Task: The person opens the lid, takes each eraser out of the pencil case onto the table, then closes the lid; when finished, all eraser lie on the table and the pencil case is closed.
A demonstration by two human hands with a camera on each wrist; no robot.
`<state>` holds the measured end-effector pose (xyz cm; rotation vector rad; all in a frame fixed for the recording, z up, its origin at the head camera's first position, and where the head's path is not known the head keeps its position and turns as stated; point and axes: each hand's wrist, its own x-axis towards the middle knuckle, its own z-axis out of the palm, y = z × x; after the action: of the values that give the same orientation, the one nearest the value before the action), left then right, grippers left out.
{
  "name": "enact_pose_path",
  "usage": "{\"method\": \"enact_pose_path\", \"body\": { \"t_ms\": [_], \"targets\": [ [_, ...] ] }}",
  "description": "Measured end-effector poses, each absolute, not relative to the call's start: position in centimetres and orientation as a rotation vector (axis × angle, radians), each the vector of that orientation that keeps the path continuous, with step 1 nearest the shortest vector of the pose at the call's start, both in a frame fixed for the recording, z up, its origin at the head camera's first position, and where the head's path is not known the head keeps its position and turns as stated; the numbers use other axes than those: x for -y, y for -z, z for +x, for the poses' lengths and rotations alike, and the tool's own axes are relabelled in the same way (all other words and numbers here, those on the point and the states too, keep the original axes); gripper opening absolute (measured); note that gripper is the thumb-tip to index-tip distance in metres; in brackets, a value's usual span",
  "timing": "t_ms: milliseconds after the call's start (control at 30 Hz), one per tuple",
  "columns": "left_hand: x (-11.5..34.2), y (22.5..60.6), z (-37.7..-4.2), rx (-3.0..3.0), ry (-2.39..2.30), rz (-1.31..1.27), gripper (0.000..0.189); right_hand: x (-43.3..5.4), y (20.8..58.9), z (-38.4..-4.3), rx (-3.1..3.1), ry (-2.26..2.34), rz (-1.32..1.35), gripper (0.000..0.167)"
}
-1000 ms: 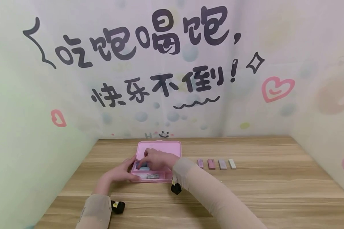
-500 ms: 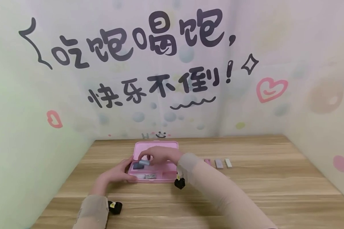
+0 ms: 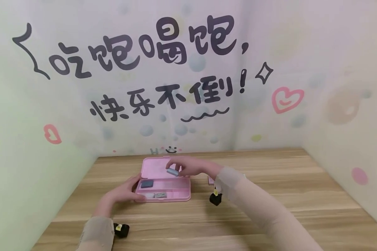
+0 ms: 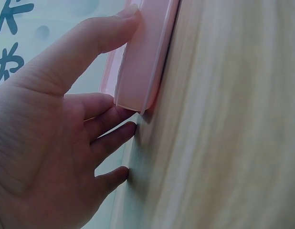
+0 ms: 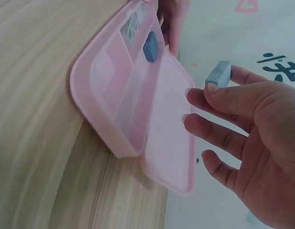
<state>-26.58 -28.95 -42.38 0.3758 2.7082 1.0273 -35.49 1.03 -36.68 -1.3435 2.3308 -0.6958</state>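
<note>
My right hand [image 3: 190,165] pinches a light blue-grey eraser [image 5: 218,74] between thumb and fingers, held up in front of the raised lid. Below it lies an open pink pencil case [image 3: 181,200], its lid [image 3: 154,168] tipped back. My left hand [image 3: 122,191] grips the case's left end, thumb on the front edge and fingers around the side. A dark blue eraser [image 3: 147,183] sits at the left of the back compartment. In the front compartment, a whitish piece [image 3: 149,196] and a grey piece [image 3: 160,195] lie side by side.
Right of the case, a purple-pink block [image 3: 211,180] shows partly behind the right sleeve, which hides what lies beyond. The wooden table [image 3: 163,226] meets a printed cloth wall [image 3: 207,132] at the back. A black wrist camera [image 3: 215,198] hangs under the right forearm.
My right hand has lifted the light blue-grey eraser out of the back compartment and carried it up and right. The left hand stays on the case. The head view has shifted slightly.
</note>
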Motion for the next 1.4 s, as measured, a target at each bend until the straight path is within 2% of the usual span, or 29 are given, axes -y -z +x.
{"method": "enact_pose_path", "body": {
  "t_ms": [600, 867, 1400],
  "targets": [
    [29.0, 42.8, -26.8, -2.697, -1.038, 0.373, 0.109, -9.1, 36.9, -33.7, -2.406, 0.863, -1.227, 0.046],
    [29.3, 43.1, -26.8, -2.699, -1.038, 0.362, 0.111, -11.9, 38.1, -32.2, -2.416, 1.024, -1.044, 0.043],
    [29.3, 43.1, -26.9, -2.702, -1.03, 0.408, 0.11, -13.8, 41.7, -30.1, -2.615, 1.121, -0.936, 0.039]
  ]
}}
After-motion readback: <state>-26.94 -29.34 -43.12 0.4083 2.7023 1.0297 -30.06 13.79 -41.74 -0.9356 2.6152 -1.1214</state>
